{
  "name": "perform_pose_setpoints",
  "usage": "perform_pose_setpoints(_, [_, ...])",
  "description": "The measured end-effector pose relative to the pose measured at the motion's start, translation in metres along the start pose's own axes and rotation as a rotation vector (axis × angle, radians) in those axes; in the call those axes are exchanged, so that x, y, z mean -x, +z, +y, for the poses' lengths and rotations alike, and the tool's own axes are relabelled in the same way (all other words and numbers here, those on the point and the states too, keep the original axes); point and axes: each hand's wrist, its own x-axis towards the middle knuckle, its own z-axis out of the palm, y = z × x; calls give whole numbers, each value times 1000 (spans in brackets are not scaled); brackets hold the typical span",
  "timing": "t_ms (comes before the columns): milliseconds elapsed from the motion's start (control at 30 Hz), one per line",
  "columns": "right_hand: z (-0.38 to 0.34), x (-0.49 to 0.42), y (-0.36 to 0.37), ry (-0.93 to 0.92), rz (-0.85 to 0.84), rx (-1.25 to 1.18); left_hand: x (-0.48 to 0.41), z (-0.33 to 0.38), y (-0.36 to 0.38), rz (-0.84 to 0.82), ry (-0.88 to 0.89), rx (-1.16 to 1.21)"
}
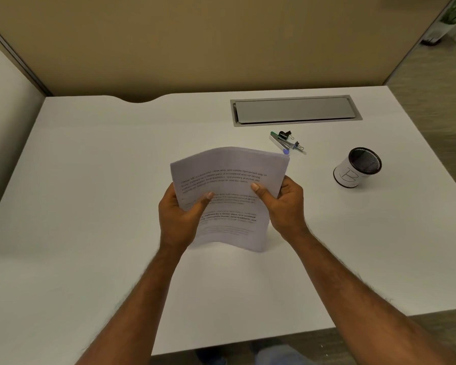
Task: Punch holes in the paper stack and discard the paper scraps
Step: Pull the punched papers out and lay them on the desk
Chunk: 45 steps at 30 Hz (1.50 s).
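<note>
Paper stack (pixel 229 191) up on its bottom edge, bowed between both hands above the desk (pixel 90 180). Left hand (pixel 181 219) clamps the left side, thumb across the print; right hand (pixel 284 206) pinches the right side the same way. That upright hold looks like squaring the sheets so the holes line up. Just beyond the right hand's fingertips lies the hole punch (pixel 283 143) among binder clips (pixel 284 133), untouched. Further out to that hand's right stands a mesh cup (pixel 358 167), a likely spot for scraps.
</note>
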Motion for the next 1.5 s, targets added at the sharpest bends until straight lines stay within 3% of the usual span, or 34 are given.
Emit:
perform_pose_setpoints(233, [-14, -2, -4, -68, 14, -55, -1, 13, 2, 9, 9, 38])
perform_pose_setpoints(433, [-12, -6, -6, -14, 20, -70, -7, 12, 8, 21, 23, 38])
perform_pose_setpoints(733, [-2, -10, -14, -27, -31, 1, -7, -6, 2, -111, -15, -41])
perform_pose_setpoints(1033, [-5, -15, -17, -44, 4, -64, -11, -1, 7, -105, 33, -6])
perform_pose_setpoints(1367, [27, -18, -29, 64, -78, 22, -13, -18, 15, -77, -94, 7])
perform_pose_setpoints(1500, [45, -12, -47, 299, -86, -92, -15, -12, 10, -36, -148, 209])
